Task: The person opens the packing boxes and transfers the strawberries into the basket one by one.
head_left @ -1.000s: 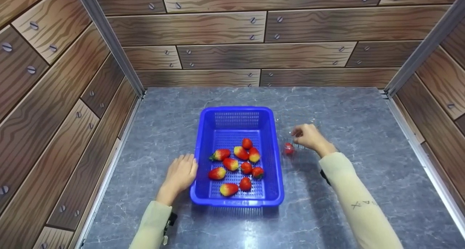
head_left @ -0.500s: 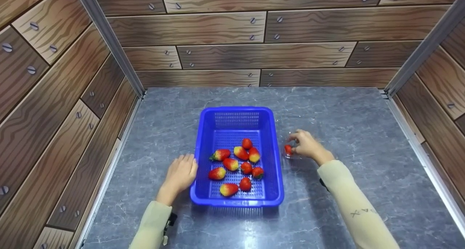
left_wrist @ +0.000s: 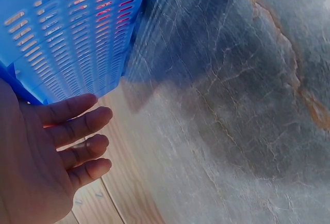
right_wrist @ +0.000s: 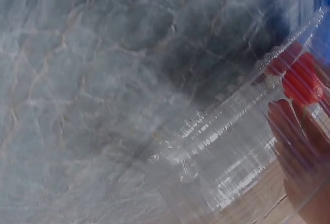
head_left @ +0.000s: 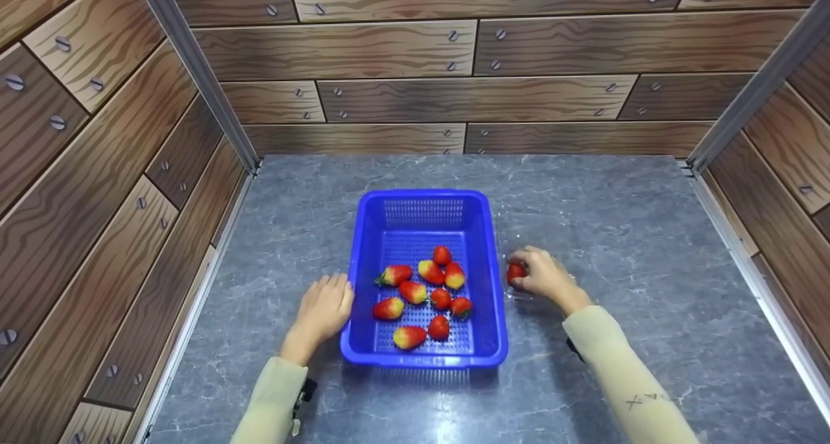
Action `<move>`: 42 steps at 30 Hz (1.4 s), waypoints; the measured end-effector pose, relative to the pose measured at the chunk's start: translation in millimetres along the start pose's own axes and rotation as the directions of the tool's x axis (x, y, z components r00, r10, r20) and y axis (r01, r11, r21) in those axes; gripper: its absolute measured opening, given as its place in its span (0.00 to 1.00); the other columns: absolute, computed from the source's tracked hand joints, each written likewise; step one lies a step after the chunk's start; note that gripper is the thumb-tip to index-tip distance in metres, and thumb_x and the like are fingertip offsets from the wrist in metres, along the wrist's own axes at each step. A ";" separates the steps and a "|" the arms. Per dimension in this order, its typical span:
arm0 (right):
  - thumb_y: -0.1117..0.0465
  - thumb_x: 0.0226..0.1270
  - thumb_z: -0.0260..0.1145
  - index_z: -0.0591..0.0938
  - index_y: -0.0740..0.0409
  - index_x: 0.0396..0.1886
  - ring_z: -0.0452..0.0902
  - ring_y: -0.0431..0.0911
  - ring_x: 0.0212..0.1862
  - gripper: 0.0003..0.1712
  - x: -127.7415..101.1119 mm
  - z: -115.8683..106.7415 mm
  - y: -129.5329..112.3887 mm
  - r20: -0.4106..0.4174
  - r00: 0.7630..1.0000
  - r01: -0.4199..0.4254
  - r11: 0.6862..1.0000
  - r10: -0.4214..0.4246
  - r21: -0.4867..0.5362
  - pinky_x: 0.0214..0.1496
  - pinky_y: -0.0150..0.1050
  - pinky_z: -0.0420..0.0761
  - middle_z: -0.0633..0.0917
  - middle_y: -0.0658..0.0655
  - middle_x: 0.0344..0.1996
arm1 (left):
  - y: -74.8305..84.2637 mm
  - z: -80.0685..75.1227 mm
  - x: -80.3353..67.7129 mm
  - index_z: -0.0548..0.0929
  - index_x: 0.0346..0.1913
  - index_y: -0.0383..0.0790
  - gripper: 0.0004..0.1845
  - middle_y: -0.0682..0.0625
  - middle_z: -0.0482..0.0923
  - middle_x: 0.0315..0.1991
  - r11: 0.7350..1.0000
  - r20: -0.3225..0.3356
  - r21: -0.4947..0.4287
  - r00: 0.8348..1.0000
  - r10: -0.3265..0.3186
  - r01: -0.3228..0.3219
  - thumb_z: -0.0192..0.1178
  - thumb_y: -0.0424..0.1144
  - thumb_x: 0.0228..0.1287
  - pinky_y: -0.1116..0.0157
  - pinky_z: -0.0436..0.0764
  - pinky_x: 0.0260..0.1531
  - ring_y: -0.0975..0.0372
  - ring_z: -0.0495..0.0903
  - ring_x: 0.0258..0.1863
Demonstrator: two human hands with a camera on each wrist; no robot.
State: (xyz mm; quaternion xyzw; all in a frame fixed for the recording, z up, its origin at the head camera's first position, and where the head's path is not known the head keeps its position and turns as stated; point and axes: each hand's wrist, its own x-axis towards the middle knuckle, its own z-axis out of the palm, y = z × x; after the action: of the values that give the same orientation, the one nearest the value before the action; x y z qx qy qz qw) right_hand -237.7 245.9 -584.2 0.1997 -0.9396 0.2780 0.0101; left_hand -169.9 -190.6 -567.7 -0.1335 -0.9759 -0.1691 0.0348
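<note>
Left hand (left_wrist: 36,157) at lower left, palm showing, fingers (left_wrist: 77,128) straight and close together, fingertips pointing right. Index finger lies against the slotted wall of the blue plastic basket (left_wrist: 72,33), upper left. Red shows faintly through the slots. Grey marble table (left_wrist: 232,110) fills the rest, basket shadow across it.

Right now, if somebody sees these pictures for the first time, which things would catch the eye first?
First the bright blue perforated plastic basket in the middle of the grey marble-patterned table, holding nine red-and-yellow strawberries. Just right of it, the right hand holds one red strawberry in a clear plastic container. The left hand rests with straight fingers against the basket's left wall.
</note>
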 end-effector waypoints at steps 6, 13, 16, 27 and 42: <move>0.73 0.44 0.72 0.86 0.64 0.40 0.81 0.61 0.42 0.18 -8.1 7.8 5.3 0.004 1.000 0.027 1.000 -0.027 -0.004 0.45 0.58 0.81 0.83 0.62 0.39 | 1.0 1.6 -0.1 0.78 0.57 0.26 0.23 0.34 0.79 0.54 1.000 -0.031 0.003 0.999 0.011 -0.011 0.40 0.40 0.77 0.41 0.69 0.60 0.40 0.76 0.56; 0.77 0.42 0.70 0.85 0.65 0.38 0.80 0.61 0.41 0.18 -14.1 11.7 10.7 0.007 0.998 0.070 0.997 -0.070 0.022 0.45 0.59 0.82 0.82 0.62 0.36 | -0.3 2.2 1.1 0.78 0.57 0.26 0.22 0.33 0.80 0.53 1.000 -0.045 0.013 0.999 0.024 -0.024 0.41 0.40 0.77 0.41 0.71 0.59 0.40 0.76 0.55; 0.77 0.42 0.71 0.85 0.65 0.38 0.80 0.61 0.42 0.18 -16.1 12.4 12.7 0.009 0.996 0.094 0.995 -0.094 0.018 0.47 0.59 0.81 0.82 0.61 0.36 | -0.4 1.2 1.5 0.77 0.59 0.26 0.23 0.33 0.78 0.56 1.000 -0.026 0.010 1.000 0.015 -0.014 0.41 0.41 0.77 0.42 0.69 0.60 0.40 0.75 0.58; 0.78 0.43 0.70 0.85 0.64 0.39 0.79 0.60 0.43 0.19 -23.1 10.3 17.4 0.035 0.987 0.157 0.987 -0.158 0.016 0.48 0.59 0.81 0.82 0.58 0.36 | -0.9 1.1 0.8 0.77 0.59 0.26 0.23 0.33 0.78 0.57 1.000 -0.025 0.007 1.000 0.008 -0.008 0.41 0.41 0.77 0.41 0.69 0.61 0.39 0.74 0.58; 0.78 0.41 0.71 0.85 0.67 0.37 0.79 0.59 0.38 0.18 -16.5 -4.2 7.5 -0.041 0.994 0.104 0.992 -0.101 0.071 0.42 0.56 0.81 0.83 0.62 0.34 | -0.5 2.6 1.6 0.79 0.57 0.28 0.23 0.35 0.80 0.54 1.000 -0.032 0.002 0.999 0.008 -0.008 0.40 0.41 0.76 0.42 0.70 0.60 0.41 0.76 0.56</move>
State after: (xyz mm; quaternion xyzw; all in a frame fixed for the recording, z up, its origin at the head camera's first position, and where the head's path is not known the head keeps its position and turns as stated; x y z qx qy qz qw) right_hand -225.8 260.0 -586.7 0.2427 -0.9169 0.3148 0.0348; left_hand -171.7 -189.8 -570.2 -0.1346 -0.9748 -0.1703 0.0511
